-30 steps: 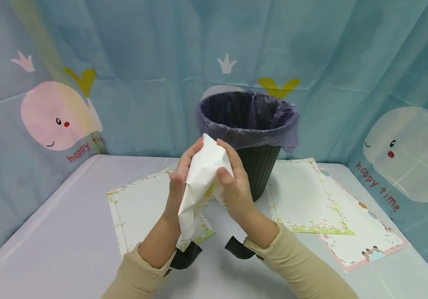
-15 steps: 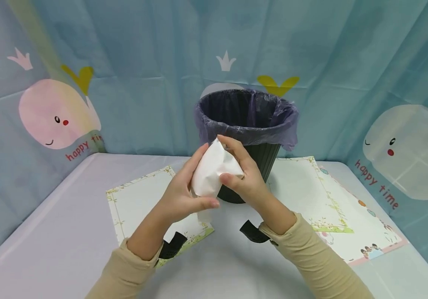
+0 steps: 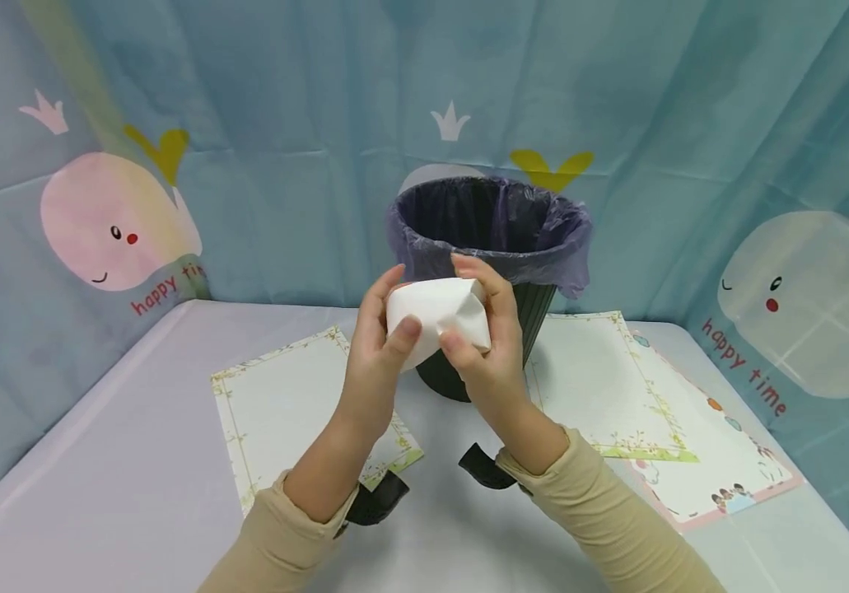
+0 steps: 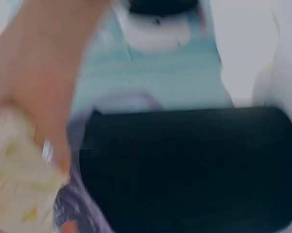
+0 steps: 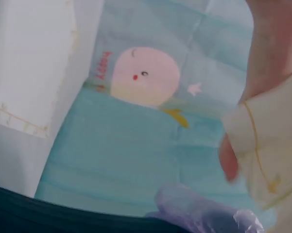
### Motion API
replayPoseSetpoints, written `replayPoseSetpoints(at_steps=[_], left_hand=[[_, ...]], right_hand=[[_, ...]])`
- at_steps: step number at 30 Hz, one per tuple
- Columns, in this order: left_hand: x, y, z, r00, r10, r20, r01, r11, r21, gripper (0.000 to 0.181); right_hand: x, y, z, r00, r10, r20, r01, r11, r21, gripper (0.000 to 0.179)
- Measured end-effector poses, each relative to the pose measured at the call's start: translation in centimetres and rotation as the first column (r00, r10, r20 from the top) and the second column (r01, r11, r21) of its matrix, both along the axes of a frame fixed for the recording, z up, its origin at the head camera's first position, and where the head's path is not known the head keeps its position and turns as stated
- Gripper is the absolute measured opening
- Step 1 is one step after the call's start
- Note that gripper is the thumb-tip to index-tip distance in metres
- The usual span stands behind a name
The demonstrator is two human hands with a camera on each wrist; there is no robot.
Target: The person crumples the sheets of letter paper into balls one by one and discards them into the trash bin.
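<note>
A crumpled sheet of paper [image 3: 435,317], white outside, is bunched up between both hands in the head view. My left hand [image 3: 374,354] grips its left side, thumb across the front. From the right, my right hand [image 3: 494,350] holds it with the thumb pressed near the lower front edge. Yellow-green printing shows on the paper [image 4: 24,179] in the left wrist view, and a yellow line runs along the paper [image 5: 267,141] in the right wrist view. Behind the hands stands a black trash bin [image 3: 535,317], lined with a purple plastic bag [image 3: 487,262].
One bordered sheet [image 3: 291,403] lies on the white table [image 3: 135,461] to the left. Right of the bin, another bordered sheet [image 3: 602,387] overlaps a pink-edged sheet [image 3: 728,469]. A blue curtain [image 3: 283,222] with cartoon prints hangs around the table's back and sides.
The paper has gone from a long, loose bundle to a compact wad. Both hands have shifted their grip around it, and the hanging lower end is folded in.
</note>
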State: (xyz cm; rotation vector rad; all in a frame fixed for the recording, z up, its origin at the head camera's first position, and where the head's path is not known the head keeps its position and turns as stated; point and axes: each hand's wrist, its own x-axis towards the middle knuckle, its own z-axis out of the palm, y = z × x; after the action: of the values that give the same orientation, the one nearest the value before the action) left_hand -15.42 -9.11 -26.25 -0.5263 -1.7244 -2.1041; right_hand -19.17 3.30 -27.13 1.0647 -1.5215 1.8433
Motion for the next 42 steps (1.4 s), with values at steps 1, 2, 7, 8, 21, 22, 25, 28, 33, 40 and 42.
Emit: replayPoseSetpoints(at_steps=[1, 2, 7, 8, 21, 22, 25, 28, 33, 40, 42], left_hand=[[0.0, 0.2, 0.0, 1.000, -0.002, -0.022, 0.003, 1.000, 0.016, 0.108], [-0.1, 0.4, 0.0, 0.999, -0.004, -0.045, 0.006, 0.999, 0.034, 0.105], [-0.5, 1.5, -0.5, 0.987, 0.038, -0.153, -0.014, 0.988, 0.153, 0.084], [-0.7, 1.7, -0.6, 0.985, 0.043, -0.169, -0.012, 0.984, 0.178, 0.078], [-2.1, 2.7, -0.3, 0.936, 0.249, -0.250, -0.169, 0.938, 0.302, 0.032], [-2.2, 2.6, -0.4, 0.936, 0.260, -0.237, -0.190, 0.941, 0.281, 0.033], [-2.4, 2.1, -0.9, 0.944, 0.265, -0.195, -0.227, 0.954, 0.196, 0.034], [-2.5, 1.2, -1.1, 0.967, 0.207, -0.152, -0.201, 0.978, 0.051, 0.043], [-1.3, -1.0, -0.4, 0.993, 0.121, -0.007, -0.119, 0.954, -0.277, 0.085], [0.1, -2.2, 1.1, 0.986, -0.012, 0.164, 0.048, 0.975, -0.217, 0.078], [0.0, -2.3, 1.3, 0.989, 0.003, 0.145, 0.021, 0.986, -0.168, 0.089]], right_hand=[[0.0, 0.0, 0.0, 1.000, 0.013, -0.015, -0.013, 1.000, -0.005, 0.048], [0.0, -0.1, -0.1, 0.999, 0.017, -0.031, -0.017, 1.000, -0.010, 0.045], [0.3, -1.0, -0.6, 0.994, 0.006, -0.105, -0.018, 0.993, -0.120, 0.037], [0.3, -1.2, -0.7, 0.994, -0.009, -0.112, -0.008, 0.989, -0.149, 0.036], [-0.1, -3.3, -1.8, 0.979, -0.202, -0.017, 0.198, 0.972, -0.127, 0.027], [-0.2, -3.3, -1.8, 0.974, -0.225, -0.015, 0.222, 0.970, -0.103, 0.028], [-0.4, -2.9, -1.8, 0.971, -0.239, -0.010, 0.238, 0.971, -0.011, 0.030], [-0.7, -2.0, -1.6, 0.975, -0.221, -0.033, 0.223, 0.971, 0.087, 0.030], [-1.1, 0.5, -1.0, 0.954, -0.206, -0.217, 0.248, 0.950, 0.190, 0.043], [-1.1, 3.5, -0.5, 0.973, 0.113, -0.200, -0.027, 0.920, 0.391, 0.054], [-1.1, 4.3, -0.4, 0.966, 0.240, -0.095, -0.175, 0.881, 0.440, 0.058]])
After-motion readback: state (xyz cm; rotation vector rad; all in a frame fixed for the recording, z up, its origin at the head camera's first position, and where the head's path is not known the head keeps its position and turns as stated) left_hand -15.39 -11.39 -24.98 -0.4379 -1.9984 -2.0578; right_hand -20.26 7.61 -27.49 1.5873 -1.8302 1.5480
